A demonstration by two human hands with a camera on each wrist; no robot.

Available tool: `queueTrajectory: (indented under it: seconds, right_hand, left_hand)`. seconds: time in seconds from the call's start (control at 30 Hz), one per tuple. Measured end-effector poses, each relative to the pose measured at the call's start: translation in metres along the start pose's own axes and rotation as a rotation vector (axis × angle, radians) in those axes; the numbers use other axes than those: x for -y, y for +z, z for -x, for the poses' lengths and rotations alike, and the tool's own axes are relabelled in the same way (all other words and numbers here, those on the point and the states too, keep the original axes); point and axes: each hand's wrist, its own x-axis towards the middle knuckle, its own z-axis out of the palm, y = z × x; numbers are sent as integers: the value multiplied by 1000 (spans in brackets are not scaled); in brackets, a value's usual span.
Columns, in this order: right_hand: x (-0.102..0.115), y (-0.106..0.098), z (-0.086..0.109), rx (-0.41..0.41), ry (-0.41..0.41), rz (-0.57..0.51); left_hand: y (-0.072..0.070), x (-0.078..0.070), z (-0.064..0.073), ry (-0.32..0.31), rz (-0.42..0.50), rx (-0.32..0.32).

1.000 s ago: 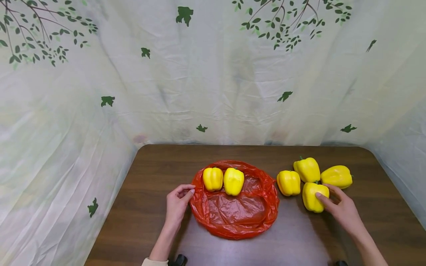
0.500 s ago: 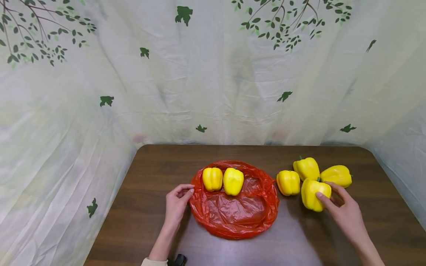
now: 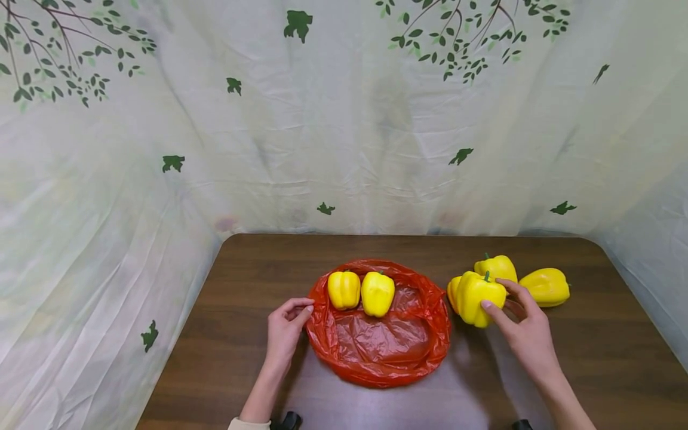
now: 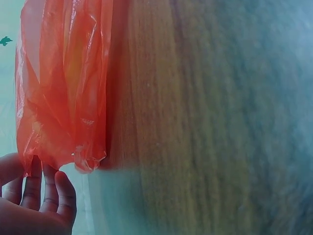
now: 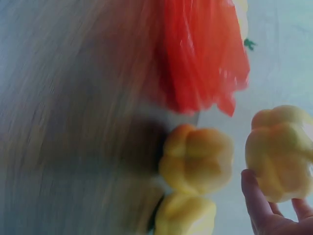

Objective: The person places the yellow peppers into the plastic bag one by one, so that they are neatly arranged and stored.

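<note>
A red plastic bag [image 3: 384, 340] stands on the table with its mouth spread wide, and two yellow bell peppers [image 3: 344, 290] lie inside toward its back left. My left hand [image 3: 285, 331] pinches the bag's left rim between thumb and fingers; the left wrist view shows the fingertips against the red plastic [image 4: 63, 107]. To the right of the bag, my right hand [image 3: 524, 328] holds another yellow bell pepper [image 3: 480, 298] above the table, thumb on its near side. In the right wrist view this held pepper [image 5: 279, 154] is apart from the bag.
Behind the held pepper are three more yellow peppers on the table: one mostly hidden [image 3: 454, 292], one at the back [image 3: 497, 267], one lying sideways [image 3: 545, 286]. A pale leaf-patterned cloth [image 3: 376, 149] hangs behind the brown table [image 3: 258, 257].
My right hand has lifted the nearest pepper from the group and carried it leftward, in front of another pepper. The left hand and the bag have stayed in place.
</note>
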Motion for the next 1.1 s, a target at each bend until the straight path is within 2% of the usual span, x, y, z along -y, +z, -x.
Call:
queueTrajectory:
  seconds: [0.27,0.57,0.67,0.9,1.1]
  right_hand:
    - [8,26,-1,91,-51,-137]
    - [21,55,0,186,-24,-183]
    - [26,64,-2,211,-34,-177]
    - [33,83,-6,229,-130,-91]
    - [29,96,-12,244,-74,-13]
  left_hand:
    - [2,-2,-1,-3,-8,1]
    - [1,0,-2,12,-31,2]
    - [0,1,-3,13,-33,-2]
    - [-1,1,-4,-4,-45,0]
    - [1,1,-4,12,-36,15]
